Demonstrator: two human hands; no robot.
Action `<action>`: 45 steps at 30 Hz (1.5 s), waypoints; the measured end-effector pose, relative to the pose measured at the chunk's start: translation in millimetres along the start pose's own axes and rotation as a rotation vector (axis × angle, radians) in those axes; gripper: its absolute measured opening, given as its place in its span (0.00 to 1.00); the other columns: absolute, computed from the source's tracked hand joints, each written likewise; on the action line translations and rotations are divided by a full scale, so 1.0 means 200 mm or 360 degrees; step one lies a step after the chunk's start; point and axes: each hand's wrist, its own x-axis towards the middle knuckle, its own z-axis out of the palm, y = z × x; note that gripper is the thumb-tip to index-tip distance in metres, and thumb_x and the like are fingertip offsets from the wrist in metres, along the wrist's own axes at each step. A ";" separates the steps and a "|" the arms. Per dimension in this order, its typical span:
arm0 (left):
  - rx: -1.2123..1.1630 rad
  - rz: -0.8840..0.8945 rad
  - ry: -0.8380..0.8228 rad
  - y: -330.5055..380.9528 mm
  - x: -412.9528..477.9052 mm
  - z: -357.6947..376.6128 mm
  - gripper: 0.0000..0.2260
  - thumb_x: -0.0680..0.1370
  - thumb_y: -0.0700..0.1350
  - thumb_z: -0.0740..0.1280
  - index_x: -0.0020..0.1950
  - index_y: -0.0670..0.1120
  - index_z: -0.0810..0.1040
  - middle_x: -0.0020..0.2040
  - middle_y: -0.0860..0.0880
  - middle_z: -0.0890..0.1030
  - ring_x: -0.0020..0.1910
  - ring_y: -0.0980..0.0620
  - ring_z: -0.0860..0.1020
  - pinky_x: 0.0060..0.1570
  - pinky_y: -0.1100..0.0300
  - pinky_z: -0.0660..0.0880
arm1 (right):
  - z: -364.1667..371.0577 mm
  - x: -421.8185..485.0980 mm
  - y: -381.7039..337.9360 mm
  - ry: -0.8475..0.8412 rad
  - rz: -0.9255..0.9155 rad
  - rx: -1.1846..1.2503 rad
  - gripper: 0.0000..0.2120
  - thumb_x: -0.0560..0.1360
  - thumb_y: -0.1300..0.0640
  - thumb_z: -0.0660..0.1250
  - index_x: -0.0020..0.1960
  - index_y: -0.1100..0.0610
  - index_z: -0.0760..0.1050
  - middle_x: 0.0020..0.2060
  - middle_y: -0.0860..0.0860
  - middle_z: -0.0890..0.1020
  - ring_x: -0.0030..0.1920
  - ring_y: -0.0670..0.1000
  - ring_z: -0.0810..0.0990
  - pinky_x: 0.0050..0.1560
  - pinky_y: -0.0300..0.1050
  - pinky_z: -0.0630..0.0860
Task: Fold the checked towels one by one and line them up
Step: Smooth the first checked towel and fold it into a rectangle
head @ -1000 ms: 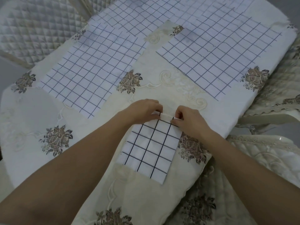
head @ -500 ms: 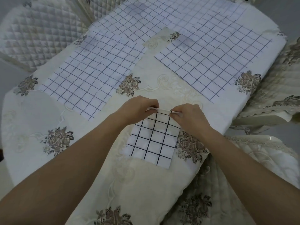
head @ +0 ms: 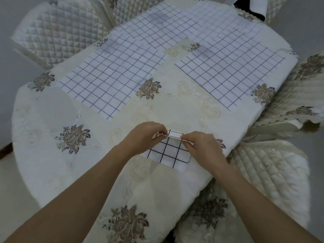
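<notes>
Your left hand and right hand still pinch the far fold of the small white black-checked cloth towel, now shorter, by the right edge of the cream floral-clothed table. It looks soft, limp and light, so hold both fold corners.

The left forearm and right forearm were extended forward and angled inward. The left hand and right hand were held near each other, backs upward, fingers curled. The far edge of the towel was pinched by each hand.
</notes>
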 end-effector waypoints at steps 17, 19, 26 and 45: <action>0.0463 0.0187 0.0385 0.00 -0.41 0.34 0.08 0.76 0.45 0.70 0.53 0.46 0.81 0.59 0.46 0.79 0.58 0.44 0.77 0.58 0.48 0.72 | 0.34 -0.22 0.04 0.0252 -0.0184 -0.0130 0.03 0.74 0.59 0.73 0.46 0.55 0.85 0.45 0.48 0.85 0.49 0.54 0.80 0.47 0.50 0.79; 0.0488 0.0346 0.0267 0.09 -0.47 0.39 0.09 0.78 0.46 0.68 0.55 0.45 0.81 0.59 0.45 0.79 0.57 0.43 0.77 0.58 0.48 0.72 | 0.32 -0.20 0.05 0.0314 -0.0107 -0.0097 0.03 0.75 0.59 0.72 0.47 0.56 0.85 0.45 0.49 0.85 0.49 0.55 0.80 0.48 0.51 0.79; 0.0562 0.0176 0.0111 0.17 -0.37 0.48 0.16 0.83 0.48 0.58 0.68 0.46 0.75 0.72 0.45 0.72 0.72 0.46 0.69 0.72 0.47 0.63 | 0.13 0.09 0.09 0.0417 0.0081 0.0022 0.07 0.78 0.55 0.67 0.49 0.56 0.83 0.45 0.52 0.84 0.45 0.56 0.81 0.46 0.52 0.78; 0.0732 0.0086 -0.0011 0.12 0.05 0.59 0.20 0.82 0.50 0.58 0.74 0.51 0.70 0.73 0.49 0.71 0.71 0.46 0.68 0.70 0.39 0.62 | 0.06 0.44 0.31 0.0221 0.0535 0.0598 0.09 0.79 0.50 0.67 0.49 0.52 0.84 0.42 0.41 0.83 0.45 0.40 0.79 0.46 0.37 0.71</action>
